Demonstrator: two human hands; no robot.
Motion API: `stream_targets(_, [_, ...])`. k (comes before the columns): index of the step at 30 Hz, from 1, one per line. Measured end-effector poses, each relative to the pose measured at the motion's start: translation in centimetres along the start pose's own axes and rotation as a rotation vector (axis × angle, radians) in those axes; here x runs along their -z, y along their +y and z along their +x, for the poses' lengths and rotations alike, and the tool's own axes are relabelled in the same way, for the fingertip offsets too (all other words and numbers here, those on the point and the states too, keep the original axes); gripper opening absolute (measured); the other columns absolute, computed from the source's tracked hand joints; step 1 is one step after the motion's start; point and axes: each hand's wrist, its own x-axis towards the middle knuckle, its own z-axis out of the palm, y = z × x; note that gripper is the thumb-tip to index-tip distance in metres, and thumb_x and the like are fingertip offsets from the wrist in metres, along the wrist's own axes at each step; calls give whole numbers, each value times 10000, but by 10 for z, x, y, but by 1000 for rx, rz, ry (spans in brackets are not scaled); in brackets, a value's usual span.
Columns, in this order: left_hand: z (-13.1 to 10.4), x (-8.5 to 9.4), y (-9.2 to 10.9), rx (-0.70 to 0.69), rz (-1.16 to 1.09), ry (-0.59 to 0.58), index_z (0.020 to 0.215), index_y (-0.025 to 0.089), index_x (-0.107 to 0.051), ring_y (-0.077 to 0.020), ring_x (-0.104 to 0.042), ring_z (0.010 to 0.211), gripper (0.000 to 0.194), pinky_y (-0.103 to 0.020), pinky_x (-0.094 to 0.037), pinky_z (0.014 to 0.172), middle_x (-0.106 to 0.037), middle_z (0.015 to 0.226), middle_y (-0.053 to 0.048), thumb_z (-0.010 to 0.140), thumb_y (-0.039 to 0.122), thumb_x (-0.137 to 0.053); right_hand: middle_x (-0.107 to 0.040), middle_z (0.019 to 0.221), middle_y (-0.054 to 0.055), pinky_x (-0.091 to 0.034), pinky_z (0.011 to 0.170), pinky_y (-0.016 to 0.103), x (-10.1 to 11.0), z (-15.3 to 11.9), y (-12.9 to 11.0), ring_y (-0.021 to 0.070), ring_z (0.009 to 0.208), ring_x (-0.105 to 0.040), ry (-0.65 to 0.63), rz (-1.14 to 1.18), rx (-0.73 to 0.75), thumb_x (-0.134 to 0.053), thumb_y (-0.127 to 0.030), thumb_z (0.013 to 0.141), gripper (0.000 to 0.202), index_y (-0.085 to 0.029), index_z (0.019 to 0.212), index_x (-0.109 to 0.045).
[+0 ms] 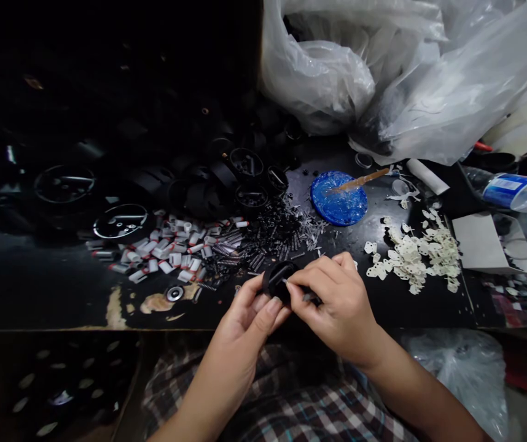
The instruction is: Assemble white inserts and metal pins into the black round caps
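Observation:
A round black plastic part (278,277) is held over the table's front edge. My left hand (252,319) is closed round its left and lower side, thumb in front. My right hand (332,301) is at the right of the part, thumb and forefinger pinched together at its opening; what they pinch is too small to make out. Something dark shows under the right fingers. Just beyond my hands lie small springs and dark pieces (273,236), with grey-white cylinders with red ends (171,248) to the left.
A blue lid (339,197) with a stick (362,180) lies beyond my hands. Flat cream pieces (415,252) are heaped at the right, near a plastic bottle (516,191). Plastic bags (328,80) stand at the back. Black round parts (120,221) lie at the left.

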Motion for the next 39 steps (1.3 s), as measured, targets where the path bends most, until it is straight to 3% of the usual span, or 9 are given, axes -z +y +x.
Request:
stream_targets(8, [6,4,6,-42,296,-79,1109,254,-666,-230,-670,1029,319,-316,-506,943,-737,1034,-37,800,309,-722,-642,772,15,-293,715,343,5,0,1,138,687,-527,-158,-54,13,-512,-175,924,158,-161,827,-635])
stream_targets(13, [8,11,2,75,205,34,1088,220,-666,-255,-703,956,399,-291,-578,819,-743,1044,-64,725,333,-785,-660,811,16,-292,727,347,6,-5,0,146,731,-553,-210,-98,-14,-494,-232,953,185,-178,870,-649])
stream_targets(16, [10,17,0,205,154,74,1197,230,-613,-277,-692,994,488,-290,-586,809,-712,1146,-92,752,365,-759,-680,848,-10,-308,760,333,22,-13,11,128,764,-585,-173,-34,-64,-535,-243,957,135,-193,974,-660])
stream_targets(18, [11,17,1,246,96,58,1266,232,-571,-303,-665,1052,542,-311,-584,826,-687,1199,-119,771,375,-737,-689,901,-6,-312,781,328,37,-20,24,134,825,-603,-105,-87,-181,-545,-204,953,136,-198,1028,-658])
stream_targets(22, [11,10,5,232,41,54,1308,202,-535,-320,-645,1085,592,-316,-579,838,-682,1194,-158,776,373,-729,-674,998,41,-299,775,350,55,-29,54,197,883,-609,-164,-399,-389,-574,-188,927,163,-207,1063,-663])
stream_targets(25, [11,4,5,221,26,84,1318,195,-516,-317,-646,1084,619,-313,-577,845,-682,1192,-164,766,360,-742,-668,996,43,-304,800,358,52,-29,63,205,868,-610,-246,-432,-385,-568,-223,935,123,-199,1020,-653])
stream_targets(28, [10,1,5,222,6,110,1333,187,-489,-316,-646,1085,681,-311,-573,857,-692,1169,-168,739,370,-767,-664,1011,47,-312,807,349,47,-27,59,199,885,-598,-218,-394,-371,-556,-199,933,135,-198,1045,-630])
stream_targets(35, [8,-5,7,160,-17,98,1139,181,-624,-302,-649,1085,390,-330,-563,888,-694,1172,-151,807,368,-707,-655,914,31,-295,786,351,38,-26,46,162,795,-574,-265,-305,-244,-561,-179,929,117,-196,912,-675])
stream_targets(39, [7,-6,7,114,-87,-18,1049,160,-677,-292,-615,1143,251,-369,-526,953,-693,1175,-147,881,339,-622,-663,877,8,-305,778,326,26,-20,28,137,801,-577,-250,10,-163,-571,-161,924,104,-202,942,-665])
